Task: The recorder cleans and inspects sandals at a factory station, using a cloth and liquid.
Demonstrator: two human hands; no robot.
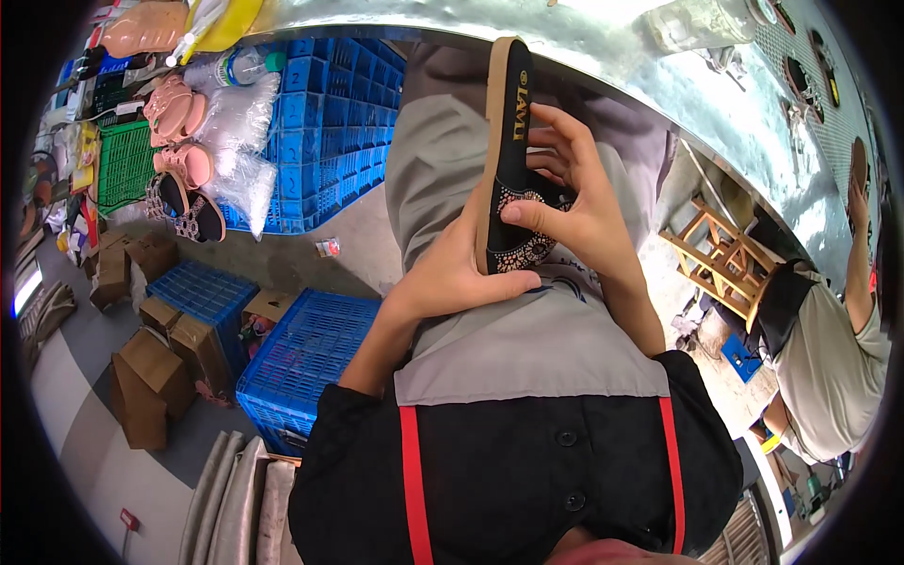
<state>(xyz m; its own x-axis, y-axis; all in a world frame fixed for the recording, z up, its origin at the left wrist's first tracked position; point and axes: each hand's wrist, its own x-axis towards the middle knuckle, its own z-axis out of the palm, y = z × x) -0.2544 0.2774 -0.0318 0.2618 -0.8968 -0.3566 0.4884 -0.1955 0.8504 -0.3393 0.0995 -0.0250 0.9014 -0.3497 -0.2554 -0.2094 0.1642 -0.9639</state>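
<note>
A black sandal [509,122] with a tan sole edge and a patterned, beaded strap is held upright over my lap, its heel end pointing away from me. My left hand [450,264] grips the toe end from the left, with the thumb along the bottom. From the right, my right hand [584,193] closes on the sandal, its thumb pressed on the beaded strap [524,247] and its fingers behind. A grey apron [537,353] with red straps covers my front and lap.
Blue crates [325,141] stand at the left, with plastic-wrapped packs [240,122], pink sandals [176,113] and dark patterned sandals [184,207] beside them. Ahead runs a metal-topped table [603,38]. Cardboard boxes [141,386] sit lower left. A wooden stool [720,250] and another person [829,363] are at the right.
</note>
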